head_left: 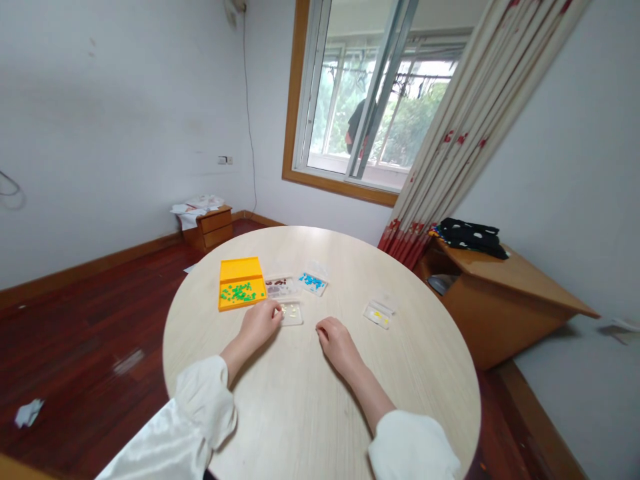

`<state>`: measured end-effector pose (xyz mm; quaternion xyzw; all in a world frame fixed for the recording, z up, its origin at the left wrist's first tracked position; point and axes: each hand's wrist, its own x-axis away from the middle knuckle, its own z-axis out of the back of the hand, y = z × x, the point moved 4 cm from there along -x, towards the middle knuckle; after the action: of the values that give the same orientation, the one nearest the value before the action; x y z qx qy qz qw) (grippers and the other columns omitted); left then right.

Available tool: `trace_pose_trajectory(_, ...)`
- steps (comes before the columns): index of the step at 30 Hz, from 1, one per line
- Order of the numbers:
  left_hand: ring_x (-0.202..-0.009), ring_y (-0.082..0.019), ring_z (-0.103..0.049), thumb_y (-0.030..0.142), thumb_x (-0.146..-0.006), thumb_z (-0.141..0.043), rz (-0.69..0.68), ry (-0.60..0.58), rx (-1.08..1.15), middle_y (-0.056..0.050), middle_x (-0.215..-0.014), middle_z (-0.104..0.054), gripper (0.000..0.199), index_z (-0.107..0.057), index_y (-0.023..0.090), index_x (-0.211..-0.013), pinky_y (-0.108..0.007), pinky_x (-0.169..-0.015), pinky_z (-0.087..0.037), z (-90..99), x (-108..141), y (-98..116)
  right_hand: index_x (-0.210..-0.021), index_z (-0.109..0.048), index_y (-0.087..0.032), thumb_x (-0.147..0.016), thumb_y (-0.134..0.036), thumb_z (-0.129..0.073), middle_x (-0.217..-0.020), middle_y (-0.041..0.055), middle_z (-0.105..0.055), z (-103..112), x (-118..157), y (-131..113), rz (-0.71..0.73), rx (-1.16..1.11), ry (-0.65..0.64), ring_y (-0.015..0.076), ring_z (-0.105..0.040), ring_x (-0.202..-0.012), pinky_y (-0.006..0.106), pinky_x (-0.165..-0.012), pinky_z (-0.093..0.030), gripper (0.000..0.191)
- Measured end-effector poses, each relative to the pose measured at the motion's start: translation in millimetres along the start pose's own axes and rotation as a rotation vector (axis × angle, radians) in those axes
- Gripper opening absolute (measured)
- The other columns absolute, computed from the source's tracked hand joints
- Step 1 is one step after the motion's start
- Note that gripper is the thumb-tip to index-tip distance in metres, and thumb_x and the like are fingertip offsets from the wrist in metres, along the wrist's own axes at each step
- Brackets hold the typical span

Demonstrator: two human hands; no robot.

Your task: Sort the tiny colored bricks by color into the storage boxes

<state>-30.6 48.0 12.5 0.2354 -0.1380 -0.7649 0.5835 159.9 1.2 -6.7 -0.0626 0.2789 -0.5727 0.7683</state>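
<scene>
My left hand (260, 323) rests at the near left edge of a small clear tray (299, 321) holding pale yellowish pieces. Its fingers are curled together, and whatever may be between them is hidden. Just behind that hand lies an open orange-yellow box (241, 269) with many small green pieces (241, 292) in one half. Lower on the right, my right hand (337, 341) is at the tabletop with thumb and fingers drawn together. If it pinches something, that is too small to make out. Past the pale tray is another clear tray (283, 287) with dark brown and greyish pieces.
A clear box (314, 283) of blue pieces sits farther back on the round table (320, 413). Another clear box (379, 313) with a few yellow pieces lies to the right. Beyond the table are a slanted wooden desk (515, 283) and a low drawer cabinet (216, 228).
</scene>
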Motion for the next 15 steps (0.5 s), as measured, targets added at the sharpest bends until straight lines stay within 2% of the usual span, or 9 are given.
trace_pose_trajectory(3, -0.074, -0.018, -0.058, 0.02, -0.081, -0.049, 0.016, -0.002, 0.026, -0.007, -0.08, -0.067, 0.018, -0.067, 0.014, -0.081, -0.026, -0.065, -0.035, -0.6, 0, -5, -0.082, -0.063, -0.015, -0.083, -0.007, -0.047, -0.084, 0.0085, -0.065, 3, 1, 2, -0.016, 0.002, 0.021, 0.0184, -0.058, -0.082, 0.029, -0.076, -0.045, 0.018)
trace_pose_trajectory(15, -0.062, -0.016, -0.051, 0.021, -0.076, -0.05, 0.003, 0.021, 0.202, -0.004, -0.064, -0.059, 0.017, -0.061, 0.013, -0.067, -0.024, -0.059, -0.031, -10.3, -5, -13, -0.083, -0.066, -0.013, -0.082, -0.004, -0.048, -0.086, 0.0091, -0.068, 0, 3, 1, -0.1, 0.072, -0.042, 0.0182, -0.061, -0.084, 0.025, -0.077, -0.044, 0.02)
